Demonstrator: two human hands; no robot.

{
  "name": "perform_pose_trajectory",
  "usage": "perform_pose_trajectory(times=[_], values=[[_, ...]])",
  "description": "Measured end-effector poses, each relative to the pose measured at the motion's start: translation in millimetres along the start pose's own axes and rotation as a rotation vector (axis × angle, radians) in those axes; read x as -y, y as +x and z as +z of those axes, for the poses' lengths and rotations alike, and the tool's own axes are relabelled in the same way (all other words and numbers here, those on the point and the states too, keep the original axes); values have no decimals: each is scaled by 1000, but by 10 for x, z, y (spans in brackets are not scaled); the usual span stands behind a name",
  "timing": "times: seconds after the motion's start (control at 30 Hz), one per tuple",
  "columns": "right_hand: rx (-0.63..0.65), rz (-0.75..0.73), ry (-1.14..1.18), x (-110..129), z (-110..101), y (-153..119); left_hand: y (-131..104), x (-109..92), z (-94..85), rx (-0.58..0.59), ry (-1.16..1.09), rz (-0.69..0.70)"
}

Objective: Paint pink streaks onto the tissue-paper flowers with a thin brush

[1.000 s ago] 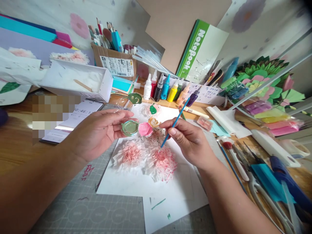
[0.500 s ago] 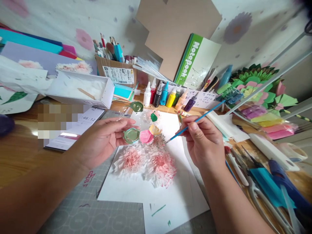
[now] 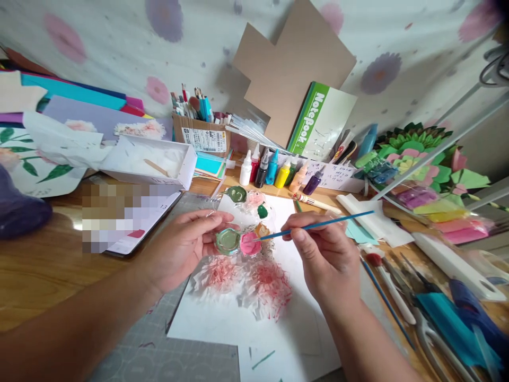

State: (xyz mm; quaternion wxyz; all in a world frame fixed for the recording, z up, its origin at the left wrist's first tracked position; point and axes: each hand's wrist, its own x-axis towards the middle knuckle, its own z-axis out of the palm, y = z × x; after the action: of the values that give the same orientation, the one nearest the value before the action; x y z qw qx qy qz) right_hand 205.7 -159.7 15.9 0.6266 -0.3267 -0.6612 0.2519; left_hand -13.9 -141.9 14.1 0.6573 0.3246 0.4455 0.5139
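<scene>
My left hand (image 3: 199, 233) is closed on the edge of a clear paint palette (image 3: 239, 243), whose wells hold green, pink, ochre and dark green paint. Between the thumb and fingers of my right hand (image 3: 324, 252) is a thin blue paintbrush (image 3: 314, 225). Its tip is at the pink paint (image 3: 249, 243). Below the palette, two ruffled white paper flowers with pink-red tinting, a left one (image 3: 221, 277) and a right one (image 3: 267, 286), lie on white paper (image 3: 207, 326). The palette partly hides another speckled piece behind it.
Paint bottles (image 3: 271, 168) line the back, beside a leaning notebook (image 3: 314, 122). A phone (image 3: 147, 225) and a white box (image 3: 183, 164) are on the left. Scissors (image 3: 427, 329), a blue glue gun (image 3: 465, 297) and another brush lie at right. A grey cutting mat (image 3: 131, 345) is underneath.
My right hand has brought the brush leftward, its tip going from beside the palette to the pink well. The camera view has shifted. My left hand still holds the palette.
</scene>
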Motion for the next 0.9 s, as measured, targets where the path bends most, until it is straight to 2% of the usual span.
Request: perform_pose_trajectory(times=[0.1, 0.23, 0.47, 0.6, 0.9], values=[[45, -16, -63, 35, -11, 24, -3, -1, 8, -11, 1, 1], [30, 8, -71, 27, -16, 32, -15, -9, 16, -20, 5, 3], [-141, 162, 199, -97, -9, 10, -17, -28, 10, 2, 26, -1], [-237, 233, 235, -128, -22, 23, -4, -24, -5, 4, 33, -8], [-225, 203, 202, -159, -44, 25, -9, -35, 24, -28, 6, -1]])
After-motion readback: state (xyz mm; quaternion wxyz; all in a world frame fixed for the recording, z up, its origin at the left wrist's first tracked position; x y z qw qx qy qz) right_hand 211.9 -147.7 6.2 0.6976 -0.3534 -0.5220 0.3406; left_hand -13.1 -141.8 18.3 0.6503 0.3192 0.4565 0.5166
